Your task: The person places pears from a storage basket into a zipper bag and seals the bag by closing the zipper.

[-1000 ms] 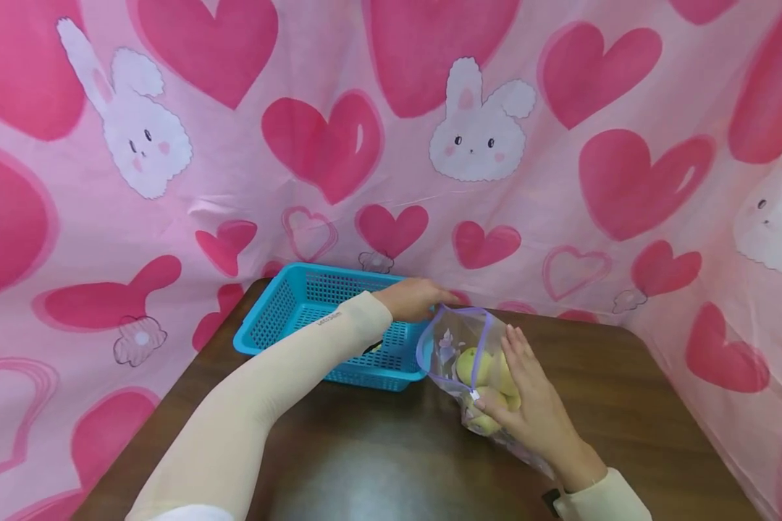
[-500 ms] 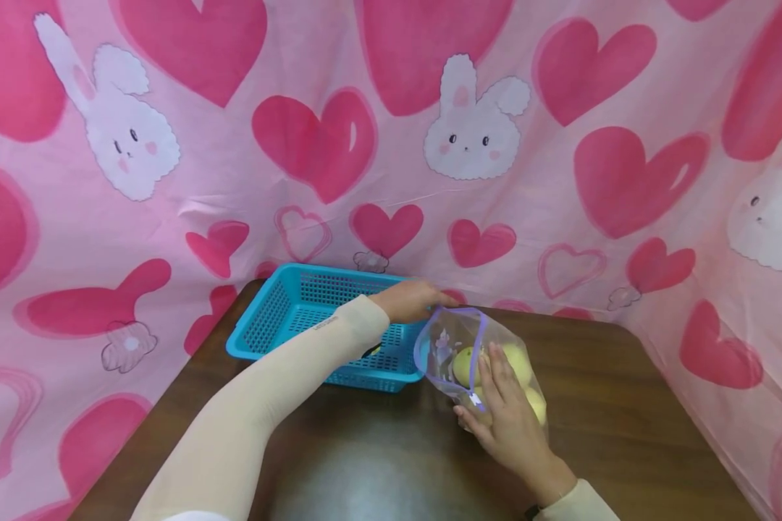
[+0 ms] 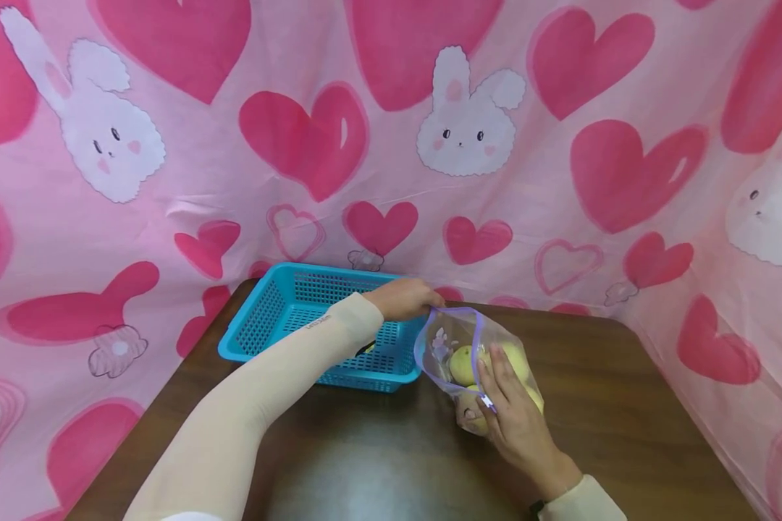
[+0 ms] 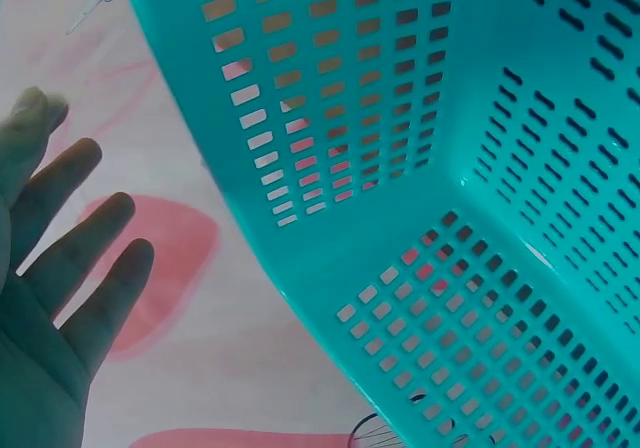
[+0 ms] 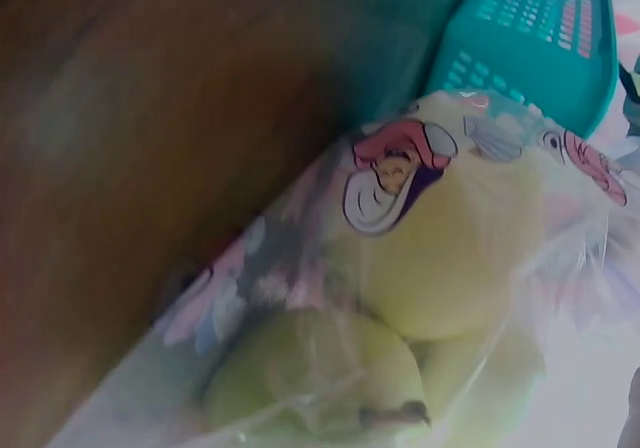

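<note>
A clear zipper bag [image 3: 465,409] with purple edging lies on the table, its mouth gaping to the left. Several yellow-green pears [image 3: 467,364] fill it; one with a stem [image 5: 395,414] shows up close in the right wrist view. My left hand [image 3: 404,298] reaches across the basket and pinches the bag's upper rim at the fingertips. In the left wrist view that hand [image 4: 70,258] has its other fingers spread, and the bag is out of sight. My right hand [image 3: 515,412] rests on the bag with straight fingers, thumb beside the white zip slider [image 3: 488,402].
A blue perforated basket [image 3: 261,318] stands left of the bag, partly under my left forearm. The brown table [image 3: 599,376] meets a pink curtain [image 3: 391,174] with hearts and rabbits at the back and sides.
My right hand has moved left and flattened onto the bag, now covering part of the pears. The left hand stays at the bag's rim. The whole view has shifted slightly.
</note>
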Available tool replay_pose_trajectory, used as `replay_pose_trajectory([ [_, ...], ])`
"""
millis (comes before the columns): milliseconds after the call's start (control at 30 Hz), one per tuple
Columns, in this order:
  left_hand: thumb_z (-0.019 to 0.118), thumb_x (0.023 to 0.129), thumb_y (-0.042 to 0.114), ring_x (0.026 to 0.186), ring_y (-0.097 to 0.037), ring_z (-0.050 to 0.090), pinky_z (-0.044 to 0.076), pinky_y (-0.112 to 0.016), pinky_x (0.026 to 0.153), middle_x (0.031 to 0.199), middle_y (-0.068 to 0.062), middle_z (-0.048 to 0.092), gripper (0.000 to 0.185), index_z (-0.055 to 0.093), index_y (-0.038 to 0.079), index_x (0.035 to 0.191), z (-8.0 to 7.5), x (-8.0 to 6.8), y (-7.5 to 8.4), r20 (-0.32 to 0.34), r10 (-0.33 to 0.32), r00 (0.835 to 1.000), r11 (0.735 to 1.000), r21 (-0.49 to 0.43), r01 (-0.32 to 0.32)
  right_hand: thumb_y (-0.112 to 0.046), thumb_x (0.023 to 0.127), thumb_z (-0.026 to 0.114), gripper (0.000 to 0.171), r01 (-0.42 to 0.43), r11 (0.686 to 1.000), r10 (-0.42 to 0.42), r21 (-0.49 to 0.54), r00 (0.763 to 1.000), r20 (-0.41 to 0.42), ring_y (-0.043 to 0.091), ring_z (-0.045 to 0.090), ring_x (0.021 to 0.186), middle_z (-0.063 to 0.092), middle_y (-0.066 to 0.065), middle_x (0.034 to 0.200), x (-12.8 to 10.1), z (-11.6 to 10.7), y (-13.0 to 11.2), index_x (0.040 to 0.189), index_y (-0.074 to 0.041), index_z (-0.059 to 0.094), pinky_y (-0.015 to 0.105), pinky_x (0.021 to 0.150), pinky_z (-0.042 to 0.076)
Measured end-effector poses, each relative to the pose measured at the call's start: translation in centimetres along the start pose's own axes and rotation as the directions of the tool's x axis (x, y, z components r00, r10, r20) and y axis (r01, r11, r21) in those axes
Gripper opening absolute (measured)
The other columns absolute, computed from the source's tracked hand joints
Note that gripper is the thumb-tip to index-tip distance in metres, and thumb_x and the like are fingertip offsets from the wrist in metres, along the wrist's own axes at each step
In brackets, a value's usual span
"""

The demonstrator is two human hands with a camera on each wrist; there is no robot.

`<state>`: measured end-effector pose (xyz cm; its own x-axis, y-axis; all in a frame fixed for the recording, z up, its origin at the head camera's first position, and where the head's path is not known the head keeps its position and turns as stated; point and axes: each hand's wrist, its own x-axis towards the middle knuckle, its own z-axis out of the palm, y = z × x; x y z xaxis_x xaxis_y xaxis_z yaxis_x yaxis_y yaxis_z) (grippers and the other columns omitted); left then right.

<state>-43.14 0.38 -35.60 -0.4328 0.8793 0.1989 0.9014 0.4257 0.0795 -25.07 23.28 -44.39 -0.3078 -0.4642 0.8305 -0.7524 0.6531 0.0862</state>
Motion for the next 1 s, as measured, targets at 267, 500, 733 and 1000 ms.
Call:
replay_pose_trajectory([
  [267,0.071,0.09,0.017,0.096,-0.011,0.063,0.049,-0.022,0.085,0.109,0.007,0.07,0.03,0.072,0.021,0.12,-1.3,-0.1,0.6,0.015,0.024,1.0,0.999,0.027,-0.025,-0.026,0.107,0.038,0.05,0.012,1.0,-0.011,0.028,1.0,-0.004,0.046,0.031,0.135,0.034,0.038,0.142,-0.2,-2.1,1.4,0.136,0.015,0.044,0.042,0.112,0.025],
  [500,0.075,0.086,0.026,0.096,-0.008,0.064,0.051,-0.023,0.084,0.108,0.008,0.07,0.037,0.07,0.022,0.123,-2.6,0.1,1.2,0.015,-0.018,1.0,0.999,-0.034,0.018,-0.035,0.106,0.039,0.056,-0.096,0.995,0.096,0.009,0.995,-0.01,0.038,0.035,0.136,0.039,0.032,0.143,-0.1,-5.2,2.9,0.134,0.013,0.048,0.033,0.112,0.024],
  [733,0.07,0.089,0.029,0.095,-0.004,0.063,0.048,-0.017,0.082,0.108,0.01,0.07,0.038,0.067,0.022,0.126,-4.0,0.1,1.5,-0.021,-0.031,0.999,0.991,-0.132,0.028,-0.037,0.105,0.04,0.055,-0.269,0.963,0.269,0.004,0.963,0.033,0.025,0.031,0.14,0.034,0.019,0.151,0.6,-8.0,4.8,0.144,0.001,0.042,0.025,0.113,0.02],
  [1000,0.071,0.089,0.021,0.095,-0.006,0.063,0.05,-0.018,0.082,0.11,0.007,0.069,0.035,0.069,0.018,0.124,-4.9,-0.3,2.1,-0.054,-0.06,0.997,0.973,-0.228,0.046,-0.007,0.098,0.056,0.046,-0.401,0.915,0.4,0.043,0.916,0.021,0.011,0.033,0.138,0.037,0.011,0.151,1.0,-9.0,6.1,0.142,0.002,0.044,0.018,0.109,0.023],
])
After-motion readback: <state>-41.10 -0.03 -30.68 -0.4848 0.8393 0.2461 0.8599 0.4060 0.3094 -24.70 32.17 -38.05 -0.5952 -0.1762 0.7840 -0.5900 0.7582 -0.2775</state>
